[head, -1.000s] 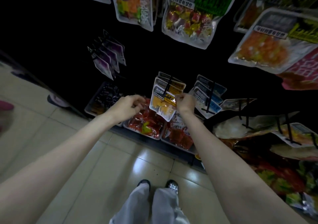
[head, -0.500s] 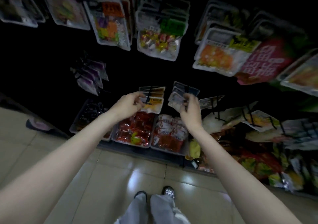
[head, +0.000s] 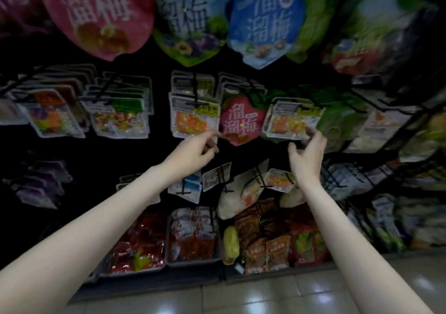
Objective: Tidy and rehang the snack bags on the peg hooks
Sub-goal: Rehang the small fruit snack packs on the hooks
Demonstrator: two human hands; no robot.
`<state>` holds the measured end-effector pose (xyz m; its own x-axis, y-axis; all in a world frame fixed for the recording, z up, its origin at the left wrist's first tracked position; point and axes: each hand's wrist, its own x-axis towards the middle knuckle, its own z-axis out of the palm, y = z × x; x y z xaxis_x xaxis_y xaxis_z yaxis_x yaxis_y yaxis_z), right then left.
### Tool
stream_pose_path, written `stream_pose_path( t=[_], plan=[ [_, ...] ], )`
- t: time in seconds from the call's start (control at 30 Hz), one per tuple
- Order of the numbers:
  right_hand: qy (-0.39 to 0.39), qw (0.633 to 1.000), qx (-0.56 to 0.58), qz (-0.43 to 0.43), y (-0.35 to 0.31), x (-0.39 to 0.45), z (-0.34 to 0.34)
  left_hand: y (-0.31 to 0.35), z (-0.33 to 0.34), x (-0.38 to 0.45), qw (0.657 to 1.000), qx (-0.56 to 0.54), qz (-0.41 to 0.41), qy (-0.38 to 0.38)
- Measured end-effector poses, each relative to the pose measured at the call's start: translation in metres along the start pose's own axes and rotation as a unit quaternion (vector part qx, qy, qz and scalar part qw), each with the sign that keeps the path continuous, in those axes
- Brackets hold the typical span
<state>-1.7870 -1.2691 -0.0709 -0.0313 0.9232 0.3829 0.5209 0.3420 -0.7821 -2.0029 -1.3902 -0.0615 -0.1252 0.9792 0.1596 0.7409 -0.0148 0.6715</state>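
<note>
Though dim and a little smeared toward the edges, shows clearly enough the middle row of peg hooks [head: 196,89] across the centre of the frame, hung with flat clear snack bags. Right hand [head: 307,155] raised at centre right, fingers [head: 313,135] spread and lightly curved, tips against the lower right corner of the clear bag of orange and yellow sweets [head: 290,120]; thumb apart below, nothing gripped as far as can be told. Left hand [head: 193,153] at centre, index finger stretched out toward the lower edge of the orange-filled clear bag [head: 191,118], just at or beside it, other fingers curled under and holding nothing visible. Between the two bags, a pink strawberry-shaped pouch [head: 239,120] hanging in the same row. Above, along the top of the frame, large pink, green and blue pouches [head: 263,21]. Below, near the bottom centre, plastic bins [head: 193,261] of red packets resting on the lowest shelf, with pale floor tiles [head: 265,296] beneath.

Likely light and limp, these bags: thin glossy film, loose contents sliding about inside, prone to swinging on the hook and slipping under a pinch. Best taken at the stiffer header card near the hang hole when lifting off or threading back; lower corners good only for squaring and steadying. Some risk of tearing the hang hole if tugged sideways against the wire.
</note>
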Motion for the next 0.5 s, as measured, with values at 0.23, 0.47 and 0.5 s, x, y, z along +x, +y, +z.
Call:
stream_pose_path(
  t=[0.23, 0.47, 0.5],
  plan=[
    [-0.076, 0.990, 0.063, 0.096, 0.022, 0.092, -0.031, 0.045, 0.045, 0.050, 0.999, 0.009, -0.027, 0.015],
    [-0.179, 0.979, 0.086, -0.035, 0.032, 0.116, -0.052, 0.072, 0.083, 0.074, 0.996, 0.011, -0.044, 0.083],
    [-0.206, 0.971, 0.095, -0.075, 0.034, 0.115, -0.060, 0.075, 0.086, 0.077, 0.994, -0.001, -0.030, 0.107]
  ],
)
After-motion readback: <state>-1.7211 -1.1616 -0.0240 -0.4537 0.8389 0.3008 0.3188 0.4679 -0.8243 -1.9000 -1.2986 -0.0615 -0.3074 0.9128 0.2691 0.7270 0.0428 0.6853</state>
